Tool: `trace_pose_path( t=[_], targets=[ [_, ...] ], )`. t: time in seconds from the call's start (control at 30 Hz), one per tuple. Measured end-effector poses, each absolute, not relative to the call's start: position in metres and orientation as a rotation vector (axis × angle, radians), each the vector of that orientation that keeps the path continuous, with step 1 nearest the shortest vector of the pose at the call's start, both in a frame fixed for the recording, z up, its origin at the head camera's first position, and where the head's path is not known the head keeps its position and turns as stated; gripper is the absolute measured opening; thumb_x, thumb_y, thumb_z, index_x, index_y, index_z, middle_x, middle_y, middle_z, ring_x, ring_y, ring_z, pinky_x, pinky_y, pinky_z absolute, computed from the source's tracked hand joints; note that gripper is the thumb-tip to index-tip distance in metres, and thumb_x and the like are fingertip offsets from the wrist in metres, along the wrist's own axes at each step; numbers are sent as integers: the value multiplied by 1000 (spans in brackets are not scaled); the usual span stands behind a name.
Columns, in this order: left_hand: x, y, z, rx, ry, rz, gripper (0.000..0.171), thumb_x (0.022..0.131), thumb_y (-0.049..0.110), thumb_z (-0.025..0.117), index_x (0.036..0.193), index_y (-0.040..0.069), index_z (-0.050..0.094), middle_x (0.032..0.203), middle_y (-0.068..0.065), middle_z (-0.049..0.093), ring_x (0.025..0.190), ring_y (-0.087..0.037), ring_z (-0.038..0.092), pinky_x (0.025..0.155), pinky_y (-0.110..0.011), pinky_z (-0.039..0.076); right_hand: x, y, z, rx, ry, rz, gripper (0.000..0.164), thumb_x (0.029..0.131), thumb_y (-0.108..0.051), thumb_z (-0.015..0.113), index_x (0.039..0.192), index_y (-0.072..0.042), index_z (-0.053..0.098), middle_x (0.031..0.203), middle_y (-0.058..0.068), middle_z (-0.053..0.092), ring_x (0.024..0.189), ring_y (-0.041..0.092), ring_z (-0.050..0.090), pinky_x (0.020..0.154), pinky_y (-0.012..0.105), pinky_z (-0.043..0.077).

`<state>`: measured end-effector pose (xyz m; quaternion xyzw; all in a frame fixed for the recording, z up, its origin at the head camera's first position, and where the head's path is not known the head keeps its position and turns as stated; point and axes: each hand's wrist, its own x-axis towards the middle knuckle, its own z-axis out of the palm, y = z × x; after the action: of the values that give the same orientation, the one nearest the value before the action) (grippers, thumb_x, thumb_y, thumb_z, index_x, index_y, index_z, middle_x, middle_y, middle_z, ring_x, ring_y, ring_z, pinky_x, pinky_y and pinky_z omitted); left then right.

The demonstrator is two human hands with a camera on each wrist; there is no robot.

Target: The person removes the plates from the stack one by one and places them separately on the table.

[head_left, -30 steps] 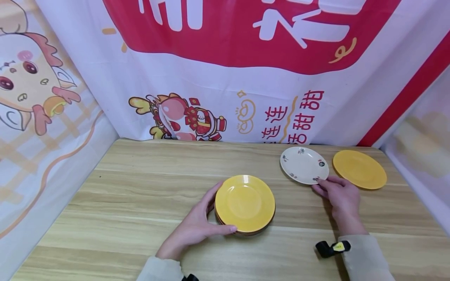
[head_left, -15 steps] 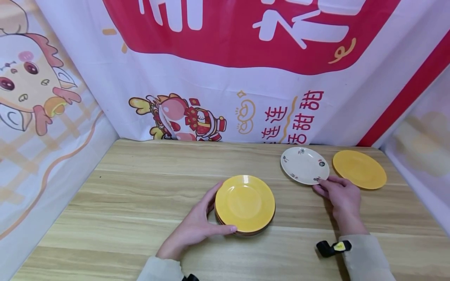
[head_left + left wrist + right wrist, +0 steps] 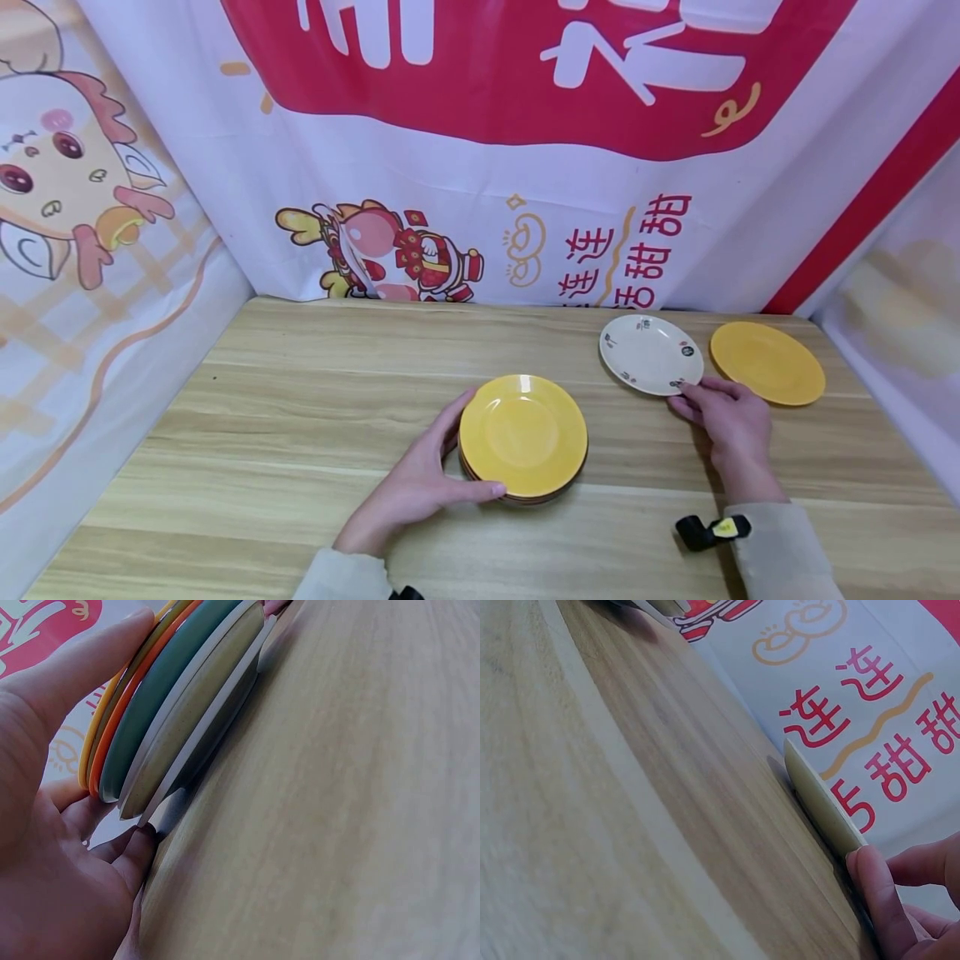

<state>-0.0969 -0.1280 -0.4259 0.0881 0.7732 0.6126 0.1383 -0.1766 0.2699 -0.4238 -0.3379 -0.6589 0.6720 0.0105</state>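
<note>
your left hand (image 3: 420, 483) curls round the left side of the plate stack (image 3: 522, 437) on the table (image 3: 322, 400), thumb at the near rim; the stack is probably heavy and its glazed layers may slide, so support it low. your right hand (image 3: 729, 421) pinches the near-right rim of the white plate (image 3: 651, 354), beside the yellow plate (image 3: 767, 364); likely light, stiff, breakable.

lower plates (image 3: 176, 712) mostly hidden from above, 2 sleeves (image 3: 783, 554) cut off

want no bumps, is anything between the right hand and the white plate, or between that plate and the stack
Nothing visible: the right hand touches the white plate, and only table lies between that plate and the stack.
</note>
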Motion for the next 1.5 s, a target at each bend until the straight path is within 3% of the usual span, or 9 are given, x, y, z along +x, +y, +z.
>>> trace_pose_path(
  t=[0.23,0.57,0.9,1.5],
  targets=[
    [-97,-128,-425,254,2239,1767,119,72,30,103,168,39,31,172,14,37,164,-16,30,137,-49,21,-175,270,-423,-1057,-2058,2026,40,98,-20,81,132,-16,59,105,-3,65,71,7,78,72,27,67],
    [-97,-128,-425,250,2249,1760,120,72,31,103,168,39,31,172,12,37,164,-17,30,137,-49,21,-172,264,-416,-1013,-2167,1920,29,99,-32,80,119,-20,63,86,-10,71,66,9,70,62,21,62],
    [-97,-128,-424,239,2248,1753,119,72,32,103,167,40,32,172,14,37,164,-17,30,137,-50,21,-171,246,-409,-840,-2261,1958,26,102,-33,76,119,-17,65,93,-4,68,67,9,66,60,20,59],
    [-97,-129,-426,250,2260,1750,119,72,33,103,167,40,32,172,14,37,164,-16,30,137,-50,22,-164,213,-411,-502,-2457,2015,34,104,-30,74,123,-6,61,85,-5,69,66,9,65,59,21,58]
  ],
)
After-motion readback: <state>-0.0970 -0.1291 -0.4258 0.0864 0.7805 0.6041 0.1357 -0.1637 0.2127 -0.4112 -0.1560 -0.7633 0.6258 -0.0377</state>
